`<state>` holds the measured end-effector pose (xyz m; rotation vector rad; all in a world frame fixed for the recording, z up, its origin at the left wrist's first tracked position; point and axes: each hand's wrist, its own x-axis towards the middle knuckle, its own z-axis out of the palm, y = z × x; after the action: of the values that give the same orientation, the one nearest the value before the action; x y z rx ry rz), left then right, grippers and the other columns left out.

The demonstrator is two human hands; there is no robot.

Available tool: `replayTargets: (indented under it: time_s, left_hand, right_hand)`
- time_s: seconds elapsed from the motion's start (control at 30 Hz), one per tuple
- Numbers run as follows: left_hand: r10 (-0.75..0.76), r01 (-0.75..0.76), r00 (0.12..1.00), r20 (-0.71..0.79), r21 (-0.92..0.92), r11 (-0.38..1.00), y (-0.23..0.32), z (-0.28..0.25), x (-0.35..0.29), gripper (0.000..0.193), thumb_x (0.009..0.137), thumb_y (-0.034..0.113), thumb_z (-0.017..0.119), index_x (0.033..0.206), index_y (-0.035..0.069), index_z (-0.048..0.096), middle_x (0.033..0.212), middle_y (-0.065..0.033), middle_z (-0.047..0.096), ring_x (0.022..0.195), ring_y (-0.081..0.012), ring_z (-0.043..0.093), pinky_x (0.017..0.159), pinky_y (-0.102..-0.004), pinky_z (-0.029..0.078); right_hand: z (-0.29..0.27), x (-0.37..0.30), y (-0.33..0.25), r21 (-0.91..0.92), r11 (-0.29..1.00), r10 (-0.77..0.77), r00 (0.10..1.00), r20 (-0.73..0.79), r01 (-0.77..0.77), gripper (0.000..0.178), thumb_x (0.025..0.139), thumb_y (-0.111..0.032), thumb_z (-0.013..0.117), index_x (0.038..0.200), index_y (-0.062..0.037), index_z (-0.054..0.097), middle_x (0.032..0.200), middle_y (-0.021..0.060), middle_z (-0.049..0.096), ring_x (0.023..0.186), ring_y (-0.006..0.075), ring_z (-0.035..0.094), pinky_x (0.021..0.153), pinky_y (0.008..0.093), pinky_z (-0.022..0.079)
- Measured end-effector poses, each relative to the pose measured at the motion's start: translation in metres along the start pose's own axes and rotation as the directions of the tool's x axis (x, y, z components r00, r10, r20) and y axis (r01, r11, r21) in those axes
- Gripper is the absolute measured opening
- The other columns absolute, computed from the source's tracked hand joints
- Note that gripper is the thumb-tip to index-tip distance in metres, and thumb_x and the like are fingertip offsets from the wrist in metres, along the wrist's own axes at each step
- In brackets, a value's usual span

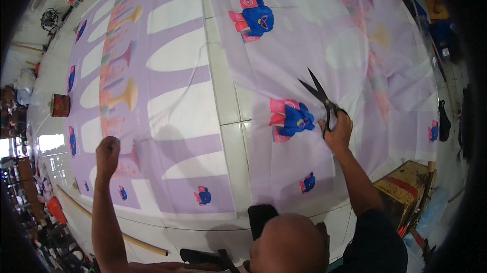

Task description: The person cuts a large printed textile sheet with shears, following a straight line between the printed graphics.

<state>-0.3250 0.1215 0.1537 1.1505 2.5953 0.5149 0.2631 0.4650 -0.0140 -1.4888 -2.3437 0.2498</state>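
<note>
My right hand (pixel 339 130) grips black-handled scissors (pixel 319 90) by their handles, blades apart and pointing up and away to the left. The scissors are over a lilac printed fabric sheet (pixel 299 182) with blue and pink cartoon figures. My left hand (pixel 107 155) is closed above a second lilac sheet (pixel 190 199), printed with white rounded shapes and orange horns. A thin pale fabric strip (pixel 192 78) curves down across this sheet toward my left fingers and seems pinched there. Its end is hidden in the hand.
White floor tiles (pixel 231 103) show between the sheets. On the left sheet's outer edge stands a red-brown tin (pixel 60 105). A wooden pole (pixel 144 245) lies at the lower left, and a worn yellow-red box (pixel 403 189) stands at the lower right. Clutter lines the left side.
</note>
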Motion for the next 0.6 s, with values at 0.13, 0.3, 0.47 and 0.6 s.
replayTargets:
  time_s: [0.13, 0.3, 0.47, 0.6]
  left_hand:
    - [-0.028, 0.054, 0.997, -0.073, 0.383, 0.922, 0.011, -0.052, 0.029, 0.014, 0.091, 0.012, 0.059, 0.090, -0.001, 0.062, 0.084, -0.0181, 0.064, 0.081, -0.0367, 0.062, 0.076, -0.0435, 0.050]
    - [0.066, -0.034, 0.997, -0.031, 0.599, 0.800, 0.006, -0.120, 0.041, 0.019, 0.087, 0.009, 0.065, 0.105, 0.003, 0.063, 0.111, -0.0178, 0.062, 0.101, -0.0377, 0.062, 0.085, -0.0486, 0.051]
    - [0.186, -0.221, 0.975, 0.122, 0.459, 0.860, 0.079, -0.166, 0.036, 0.043, 0.083, 0.007, 0.071, 0.123, 0.004, 0.057, 0.126, -0.0181, 0.057, 0.110, -0.0386, 0.061, 0.091, -0.0481, 0.052]
    - [0.123, -0.211, 0.957, 0.261, 0.341, 0.916, 0.111, -0.151, 0.023, 0.037, 0.082, 0.009, 0.073, 0.117, 0.004, 0.061, 0.116, -0.0169, 0.061, 0.103, -0.0361, 0.063, 0.085, -0.0428, 0.053]
  right_hand:
    - [-0.013, -0.009, 0.001, 0.073, 0.991, 0.106, 0.990, 0.094, -0.113, 0.076, 0.075, -0.032, 0.083, 0.136, 0.0001, 0.051, 0.127, 0.0181, 0.060, 0.121, 0.0362, 0.052, 0.105, 0.0472, 0.034]
    - [-0.009, -0.005, 0.000, 0.099, 0.981, 0.150, 0.977, 0.150, -0.166, 0.077, 0.077, -0.039, 0.079, 0.139, -0.0042, 0.050, 0.130, 0.0174, 0.058, 0.123, 0.0354, 0.049, 0.106, 0.0477, 0.033]
    - [-0.006, -0.003, -0.002, 0.119, 0.981, 0.141, 0.982, 0.127, -0.156, 0.077, 0.078, -0.037, 0.079, 0.138, 0.0002, 0.049, 0.126, 0.0190, 0.058, 0.123, 0.0367, 0.048, 0.108, 0.0475, 0.032]
    - [-0.015, 0.002, -0.004, 0.092, 0.982, 0.150, 0.981, 0.124, -0.162, 0.074, 0.077, -0.033, 0.080, 0.135, 0.0018, 0.051, 0.125, 0.0208, 0.059, 0.121, 0.0386, 0.050, 0.105, 0.0483, 0.035]
